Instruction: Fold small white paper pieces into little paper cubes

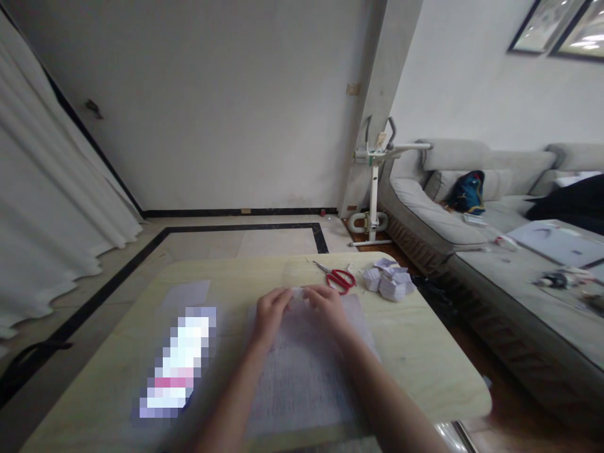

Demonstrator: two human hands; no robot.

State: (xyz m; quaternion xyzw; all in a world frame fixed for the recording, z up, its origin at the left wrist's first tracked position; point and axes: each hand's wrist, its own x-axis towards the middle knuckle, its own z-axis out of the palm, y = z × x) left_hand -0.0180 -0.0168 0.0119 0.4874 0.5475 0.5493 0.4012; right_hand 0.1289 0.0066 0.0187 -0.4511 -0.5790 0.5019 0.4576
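Observation:
Both my hands rest at the far edge of a white sheet of paper [302, 371] lying on a pale wooden table [425, 352]. My left hand [270, 314] and my right hand [326, 304] have their fingers curled and pinch a small white piece of paper [298, 292] between them. Red-handled scissors [338, 277] lie just beyond my right hand. A pile of small folded white paper pieces [389, 280] sits to the right of the scissors.
A blurred-out flat object [177, 362] lies on the table to the left of the sheet, with another pale sheet [186, 293] beyond it. A grey sofa [472, 220] with clutter stands to the right, an exercise machine [375, 189] by the wall, curtains [47, 207] at left.

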